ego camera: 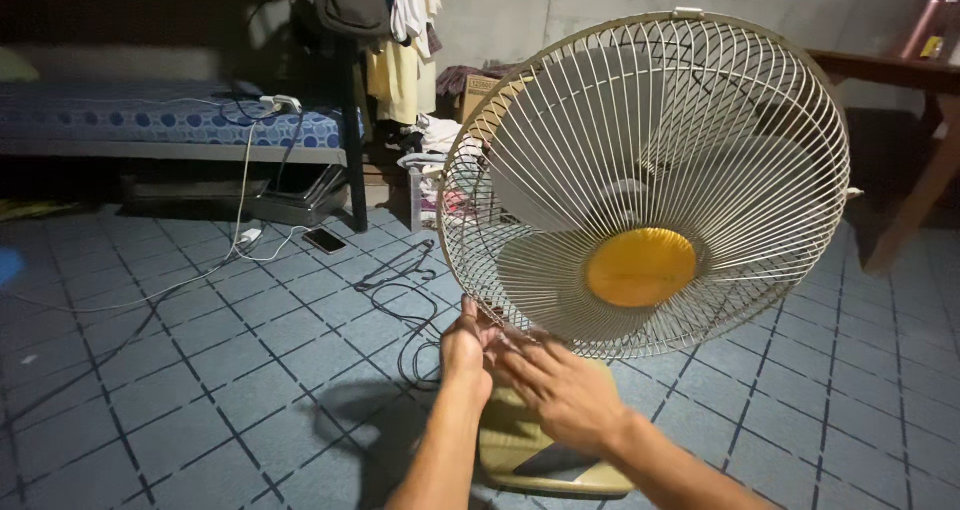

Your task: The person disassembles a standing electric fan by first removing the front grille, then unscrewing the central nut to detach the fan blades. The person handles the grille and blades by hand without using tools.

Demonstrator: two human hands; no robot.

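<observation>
A beige electric fan stands on the tiled floor in front of me. Its round wire guard [700, 100] has an orange-yellow disc [640, 267] at the centre, and pale blades show behind the wires. My left hand [466, 350] pinches the lower left rim of the guard. Beside it, my right hand [565, 390] reaches toward the guard's bottom edge with fingers spread. Under my arms sits the fan's olive base [520, 450], partly hidden.
A black power cord [405, 305] lies coiled on the floor left of the fan. Farther left are a phone [325, 240], a white charger cable [245, 235] and a bed with a blue patterned mattress [150, 120]. Hanging clothes [405, 30] are behind; a wooden table [905, 75] stands right.
</observation>
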